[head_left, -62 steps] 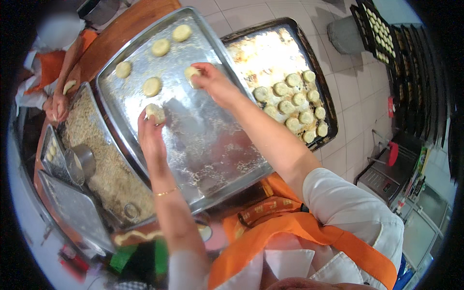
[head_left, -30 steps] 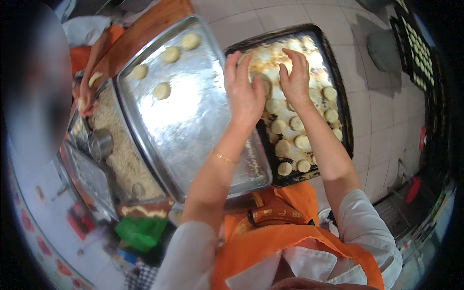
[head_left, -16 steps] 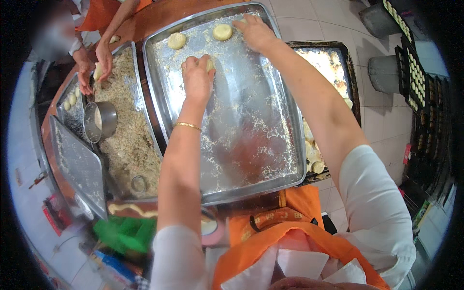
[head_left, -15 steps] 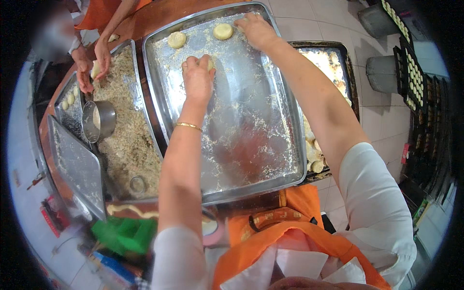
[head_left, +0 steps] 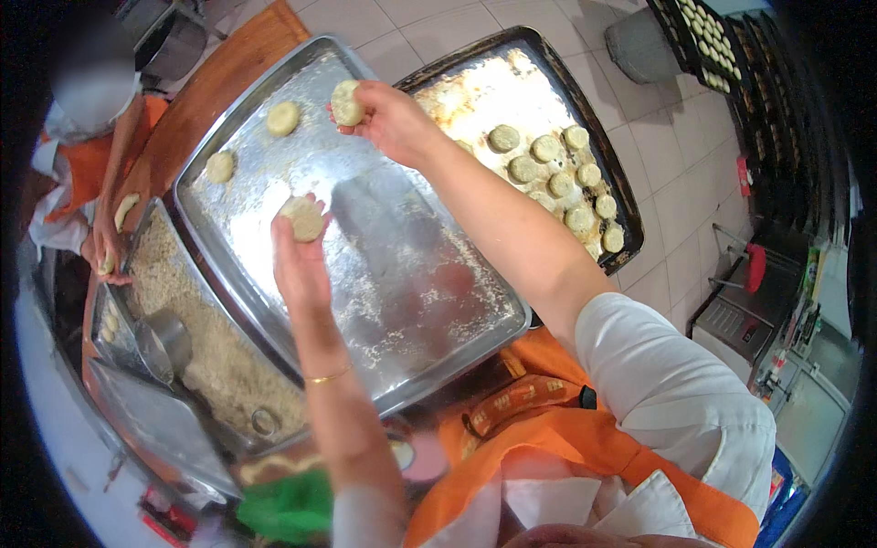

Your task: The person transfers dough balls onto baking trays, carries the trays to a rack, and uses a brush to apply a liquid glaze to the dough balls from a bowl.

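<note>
My left hand (head_left: 300,251) is raised over the large shiny metal tray (head_left: 402,320), holding a round, flat dough cake (head_left: 304,219) in its fingers. In my right hand (head_left: 393,123), near the tray's far right side, is a second dough cake (head_left: 348,103), gripped at its edge. Two more pale cakes, one farther back (head_left: 283,119) and one toward the left (head_left: 220,167), lie on the tray among scattered crumbs. Right of it, a dark-rimmed baking tray (head_left: 630,205) bears several dough cakes (head_left: 546,148) grouped toward its right side.
At left is a pan of crumbly filling (head_left: 219,361) with a metal ring (head_left: 265,421) and a steel bowl (head_left: 164,345). Another person's hand (head_left: 108,248) works beside it. A loaded tray (head_left: 702,41) and dark racks (head_left: 776,119) stand at far right.
Both hands have lifted dough cakes off the metal tray. My view has swung right, bringing more of the dark-rimmed baking tray into sight. The other person's hands have shifted.
</note>
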### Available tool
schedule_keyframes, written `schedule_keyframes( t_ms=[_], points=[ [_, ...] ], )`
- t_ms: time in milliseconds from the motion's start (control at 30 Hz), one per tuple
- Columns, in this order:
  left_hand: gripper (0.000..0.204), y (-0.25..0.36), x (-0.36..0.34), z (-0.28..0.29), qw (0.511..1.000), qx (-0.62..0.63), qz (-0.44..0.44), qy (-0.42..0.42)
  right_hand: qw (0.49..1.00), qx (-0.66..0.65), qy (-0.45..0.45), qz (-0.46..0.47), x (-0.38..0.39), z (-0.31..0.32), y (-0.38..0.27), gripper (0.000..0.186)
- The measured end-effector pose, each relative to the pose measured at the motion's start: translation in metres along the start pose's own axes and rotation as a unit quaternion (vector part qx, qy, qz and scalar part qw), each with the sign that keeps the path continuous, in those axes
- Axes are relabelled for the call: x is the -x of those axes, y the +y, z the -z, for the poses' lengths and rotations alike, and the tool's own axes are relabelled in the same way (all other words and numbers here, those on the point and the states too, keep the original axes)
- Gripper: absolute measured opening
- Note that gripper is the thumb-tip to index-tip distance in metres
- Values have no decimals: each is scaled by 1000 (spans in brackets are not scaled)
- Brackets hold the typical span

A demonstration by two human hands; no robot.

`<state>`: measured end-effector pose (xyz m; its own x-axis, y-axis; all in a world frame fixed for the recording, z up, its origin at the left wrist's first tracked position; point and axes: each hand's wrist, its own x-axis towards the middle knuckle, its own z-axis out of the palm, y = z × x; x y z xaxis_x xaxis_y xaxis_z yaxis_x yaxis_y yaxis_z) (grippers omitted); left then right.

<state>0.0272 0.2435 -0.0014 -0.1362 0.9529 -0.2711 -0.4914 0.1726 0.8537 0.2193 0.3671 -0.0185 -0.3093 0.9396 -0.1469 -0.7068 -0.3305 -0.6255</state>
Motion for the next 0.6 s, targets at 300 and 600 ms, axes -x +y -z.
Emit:
schedule_keyframes(
  t_ms=[300,600],
  points=[
    [36,-148,-44,-219,970,-199,122,-71,910,326,255,2,94,196,-140,45],
    [43,-298,-99,-280,831,-553,25,-44,702,647,297,4,110,324,-160,37]
  ],
)
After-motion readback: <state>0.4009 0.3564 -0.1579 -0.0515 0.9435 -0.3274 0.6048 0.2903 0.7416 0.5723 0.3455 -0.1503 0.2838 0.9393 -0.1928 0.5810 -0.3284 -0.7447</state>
